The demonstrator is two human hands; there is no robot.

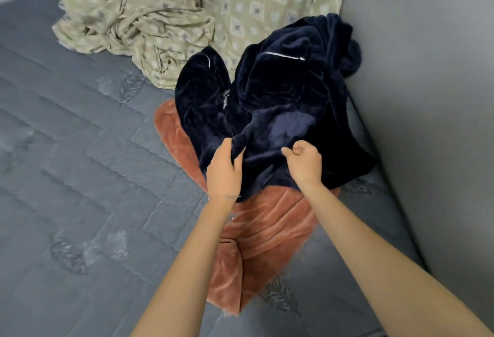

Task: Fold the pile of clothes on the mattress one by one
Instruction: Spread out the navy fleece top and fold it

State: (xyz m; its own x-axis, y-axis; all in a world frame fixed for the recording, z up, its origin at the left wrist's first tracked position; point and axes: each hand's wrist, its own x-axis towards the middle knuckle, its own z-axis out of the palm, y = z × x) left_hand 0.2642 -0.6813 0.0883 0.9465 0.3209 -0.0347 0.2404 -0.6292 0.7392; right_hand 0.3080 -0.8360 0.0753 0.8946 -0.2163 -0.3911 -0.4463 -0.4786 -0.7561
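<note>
Mattress (80,149) — navy robe (280,91), perhaps, in both hands (223,173) (304,163)

Both my arms reach forward; my left hand (223,169) and right hand (304,161) sit close together, each curled in a pinch.

Looking forward and steeply down from head height, at wide angle. Hovering close above the grey mattress (66,163), keeping the wall (427,69) at frame right.
</note>
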